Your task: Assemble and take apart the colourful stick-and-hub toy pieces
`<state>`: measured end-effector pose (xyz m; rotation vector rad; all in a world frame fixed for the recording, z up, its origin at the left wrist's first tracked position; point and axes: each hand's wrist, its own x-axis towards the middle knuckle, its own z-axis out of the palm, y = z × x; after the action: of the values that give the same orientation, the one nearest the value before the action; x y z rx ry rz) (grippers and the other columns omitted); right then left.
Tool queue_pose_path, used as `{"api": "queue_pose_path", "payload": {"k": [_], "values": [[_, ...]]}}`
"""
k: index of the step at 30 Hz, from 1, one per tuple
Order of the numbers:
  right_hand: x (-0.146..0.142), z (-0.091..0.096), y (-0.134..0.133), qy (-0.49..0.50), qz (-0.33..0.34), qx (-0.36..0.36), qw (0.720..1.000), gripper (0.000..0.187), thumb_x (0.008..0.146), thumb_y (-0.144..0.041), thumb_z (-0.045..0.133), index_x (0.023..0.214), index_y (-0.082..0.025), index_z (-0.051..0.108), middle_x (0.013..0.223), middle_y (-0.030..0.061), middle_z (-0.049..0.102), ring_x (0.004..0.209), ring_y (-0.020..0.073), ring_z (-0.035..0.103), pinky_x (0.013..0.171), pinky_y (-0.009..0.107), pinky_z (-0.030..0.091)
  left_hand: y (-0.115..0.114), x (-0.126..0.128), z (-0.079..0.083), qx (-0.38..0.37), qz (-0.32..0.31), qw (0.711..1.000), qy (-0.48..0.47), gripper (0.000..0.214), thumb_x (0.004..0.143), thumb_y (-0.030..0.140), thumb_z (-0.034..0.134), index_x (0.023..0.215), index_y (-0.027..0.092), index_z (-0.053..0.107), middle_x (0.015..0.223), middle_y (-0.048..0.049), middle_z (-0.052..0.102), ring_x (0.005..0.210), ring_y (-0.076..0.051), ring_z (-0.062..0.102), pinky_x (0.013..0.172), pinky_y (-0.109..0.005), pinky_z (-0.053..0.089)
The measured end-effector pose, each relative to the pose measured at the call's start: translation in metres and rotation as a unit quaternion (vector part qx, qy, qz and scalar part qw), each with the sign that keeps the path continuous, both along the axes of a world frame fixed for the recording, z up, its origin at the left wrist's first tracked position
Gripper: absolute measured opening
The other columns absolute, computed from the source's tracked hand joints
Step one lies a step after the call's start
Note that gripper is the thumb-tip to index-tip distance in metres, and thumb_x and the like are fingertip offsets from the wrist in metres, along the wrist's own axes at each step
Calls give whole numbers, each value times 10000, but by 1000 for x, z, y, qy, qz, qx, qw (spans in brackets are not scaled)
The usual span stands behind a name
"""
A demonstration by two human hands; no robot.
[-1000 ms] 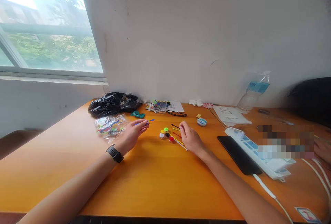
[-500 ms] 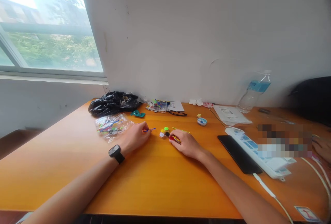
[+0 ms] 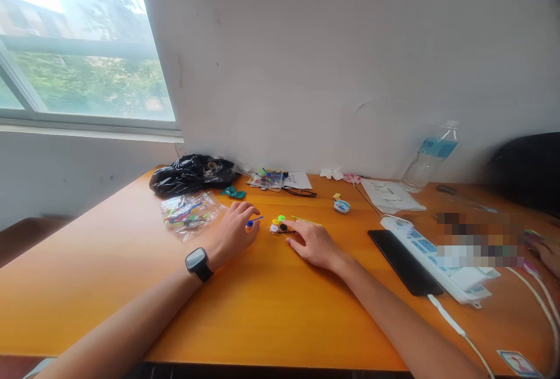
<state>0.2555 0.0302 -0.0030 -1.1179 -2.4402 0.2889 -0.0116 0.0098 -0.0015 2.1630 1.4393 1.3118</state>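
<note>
My left hand (image 3: 236,228), with a black watch (image 3: 198,263) on its wrist, rests over the table with fingers curved and apart. Beside its fingers and thumb are a small blue-topped piece (image 3: 249,224) and a thin blue stick (image 3: 258,218). Fingers and thumb of my right hand (image 3: 314,243) are parted too, with nothing visible between them. Close to its fingertips lie small round pieces: green (image 3: 281,217), yellow (image 3: 275,222), white (image 3: 273,228) and black (image 3: 283,227). A thin yellow-green stick (image 3: 300,218) lies just behind that hand. What is under the palms is hidden.
A clear bag of coloured parts (image 3: 190,216) and a black plastic bag (image 3: 192,175) lie left. A round white container (image 3: 341,207) sits behind my right hand. On the right are a black phone (image 3: 405,262), a power strip (image 3: 431,251) and a bottle (image 3: 431,157).
The left fingers have spread, showing the blue-topped piece. The right hand's thumb and finger have parted; the red and yellow pieces in them are out of sight.
</note>
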Motion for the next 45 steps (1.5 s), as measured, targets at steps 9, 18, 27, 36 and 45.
{"api": "queue_pose_path", "payload": {"k": [9,18,27,36,45], "values": [[-1,10,-8,32,22,-41,998,232,912,-237,611,1076,-274,771,1027,37,799,901,223,722,832,311,501,-19,22,4,-32,-159,973,165,244,1013,281,507,888,254,715,873,-109,663,864,-277,588,849,-395,468],[-2,13,-12,31,0,-33,999,234,875,-273,620,1105,-262,659,926,29,747,807,221,670,753,302,458,-23,23,8,-47,-220,970,94,282,1004,287,528,1241,272,678,1199,-129,707,1030,-313,596,1029,-471,427],[-6,5,-6,125,24,-104,986,158,987,-219,402,982,-243,558,947,37,689,866,209,632,804,319,468,-15,26,-15,-53,-174,983,-6,487,934,257,627,1418,311,617,1358,-90,680,1227,-332,601,1103,-460,425],[-12,-13,0,200,11,-195,960,75,918,-231,531,944,-223,601,912,30,713,820,188,656,742,294,489,-11,26,-17,-38,-191,974,113,346,943,229,629,1284,269,675,1167,-88,742,1033,-286,650,915,-393,472],[-16,-23,10,258,-10,-253,932,122,823,-307,654,832,-186,667,791,25,684,721,170,616,664,277,477,-9,29,-19,-12,-172,979,110,148,993,276,623,1073,285,747,1011,-60,765,934,-259,658,859,-378,474]]}}
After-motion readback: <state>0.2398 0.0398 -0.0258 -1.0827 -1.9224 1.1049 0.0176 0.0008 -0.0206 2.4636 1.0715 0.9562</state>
